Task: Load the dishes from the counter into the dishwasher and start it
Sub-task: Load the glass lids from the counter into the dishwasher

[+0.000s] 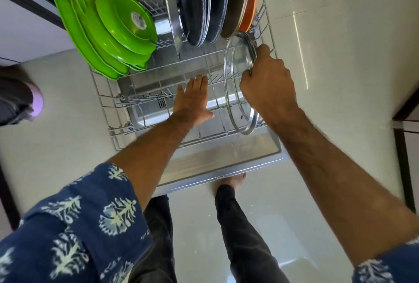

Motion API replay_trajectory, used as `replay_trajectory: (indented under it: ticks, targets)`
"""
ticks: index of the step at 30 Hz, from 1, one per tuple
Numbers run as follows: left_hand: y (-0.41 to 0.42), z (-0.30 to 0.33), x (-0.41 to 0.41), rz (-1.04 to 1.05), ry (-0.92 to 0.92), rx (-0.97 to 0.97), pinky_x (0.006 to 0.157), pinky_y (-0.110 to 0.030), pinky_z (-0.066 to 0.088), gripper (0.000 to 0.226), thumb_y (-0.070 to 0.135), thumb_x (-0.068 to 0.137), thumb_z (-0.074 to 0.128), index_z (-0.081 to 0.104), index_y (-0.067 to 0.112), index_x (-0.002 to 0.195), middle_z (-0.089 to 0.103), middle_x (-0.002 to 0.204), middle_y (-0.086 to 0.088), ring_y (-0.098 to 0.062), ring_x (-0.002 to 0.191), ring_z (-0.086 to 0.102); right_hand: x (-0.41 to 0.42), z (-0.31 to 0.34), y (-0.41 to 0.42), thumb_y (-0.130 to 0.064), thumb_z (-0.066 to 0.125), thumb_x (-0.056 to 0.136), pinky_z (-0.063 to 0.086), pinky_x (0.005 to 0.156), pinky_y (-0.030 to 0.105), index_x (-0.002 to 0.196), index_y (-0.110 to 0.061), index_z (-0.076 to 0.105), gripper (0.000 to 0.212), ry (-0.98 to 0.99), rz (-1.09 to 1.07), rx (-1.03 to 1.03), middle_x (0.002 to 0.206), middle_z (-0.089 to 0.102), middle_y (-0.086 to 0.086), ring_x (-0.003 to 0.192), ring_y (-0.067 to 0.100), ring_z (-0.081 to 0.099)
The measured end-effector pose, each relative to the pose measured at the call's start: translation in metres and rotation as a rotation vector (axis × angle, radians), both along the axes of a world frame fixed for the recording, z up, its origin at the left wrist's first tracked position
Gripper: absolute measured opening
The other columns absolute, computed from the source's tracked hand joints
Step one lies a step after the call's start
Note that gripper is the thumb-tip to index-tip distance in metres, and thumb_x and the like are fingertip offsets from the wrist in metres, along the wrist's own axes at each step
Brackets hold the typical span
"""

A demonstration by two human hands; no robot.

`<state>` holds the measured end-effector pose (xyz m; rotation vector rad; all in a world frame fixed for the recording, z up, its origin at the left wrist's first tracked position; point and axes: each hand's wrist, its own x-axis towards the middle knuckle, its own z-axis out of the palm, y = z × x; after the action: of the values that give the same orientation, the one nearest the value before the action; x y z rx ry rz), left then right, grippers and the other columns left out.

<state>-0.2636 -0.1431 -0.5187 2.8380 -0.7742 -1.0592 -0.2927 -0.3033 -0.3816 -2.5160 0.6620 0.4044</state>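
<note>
The lower dishwasher rack (106, 105) is pulled out over the open door (226, 164). My right hand (267, 80) grips a round glass lid (235, 92) with a metal rim, which stands on edge at the right side of the rack. My left hand (192, 101) hovers flat with straight fingers over the middle of the rack, holding nothing. Several green plastic plates (108, 33) stand stacked at the rack's left. Dark plates (199, 3), a steel plate (170, 6) and an orange plate (250, 6) stand upright at the back.
Pale tiled floor (340, 78) surrounds the open door. My bare foot (233, 179) stands just under the door's front edge. Another person's shoe (20, 96) is at the far left. Dark cabinet edges (405, 114) lie at the right.
</note>
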Motion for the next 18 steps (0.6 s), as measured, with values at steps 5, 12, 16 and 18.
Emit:
replay_trajectory:
  ticks: [5,12,16,18]
  targets:
    - [0.003,-0.002,-0.005,-0.010,-0.022,0.006,0.119,-0.055,0.023,0.114,0.047,0.081,0.076,0.001,0.007,0.157,0.010,0.166,-0.013,-0.030,0.151,0.017,0.007,-0.003,-0.006,-0.016,0.054,0.096,0.058,0.076,0.040,0.126,-0.004,0.048,0.033,-0.011,0.005,0.032,0.088,0.058,0.006,0.075,0.024,0.061]
    - [0.007,0.000,0.000,-0.036,-0.011,-0.025,0.119,-0.056,0.024,0.107,0.046,0.086,0.072,0.003,0.004,0.156,0.011,0.165,-0.014,-0.030,0.151,0.018,0.002,0.000,-0.012,-0.015,0.054,0.096,0.056,0.070,0.037,0.130,-0.008,0.047,0.036,-0.005,-0.007,0.061,0.076,0.055,-0.001,0.068,0.023,0.061]
    - [0.009,-0.001,0.001,-0.043,-0.004,-0.034,0.119,-0.055,0.024,0.108,0.046,0.085,0.072,0.003,0.004,0.156,0.011,0.165,-0.014,-0.030,0.151,0.018,0.002,0.000,-0.009,-0.015,0.053,0.096,0.055,0.068,0.034,0.131,-0.008,0.046,0.037,-0.002,0.007,0.064,0.079,0.056,0.001,0.068,0.022,0.060]
    - [0.009,-0.002,0.000,-0.051,-0.014,-0.035,0.119,-0.055,0.024,0.108,0.047,0.085,0.073,0.004,0.004,0.156,0.012,0.165,-0.014,-0.030,0.151,0.019,0.005,-0.001,-0.009,-0.016,0.054,0.096,0.053,0.068,0.033,0.130,-0.006,0.046,0.035,-0.005,0.026,0.058,0.085,0.057,0.003,0.068,0.022,0.058]
